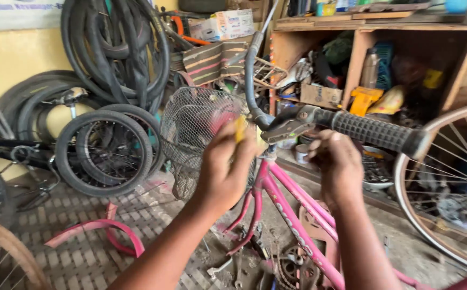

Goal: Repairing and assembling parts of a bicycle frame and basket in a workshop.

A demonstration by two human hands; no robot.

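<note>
Pink bicycle frame (292, 209), both hands at handlebar (362, 129), cluttered workshop, tyres (115, 48) hanging

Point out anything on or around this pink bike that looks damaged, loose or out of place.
A pink mudguard lies detached on the floor, left of the pink bike frame. Tools and small parts are strewn beneath the frame. The left hand holds something small and yellow near the brake lever; the right hand works just below it.
</note>
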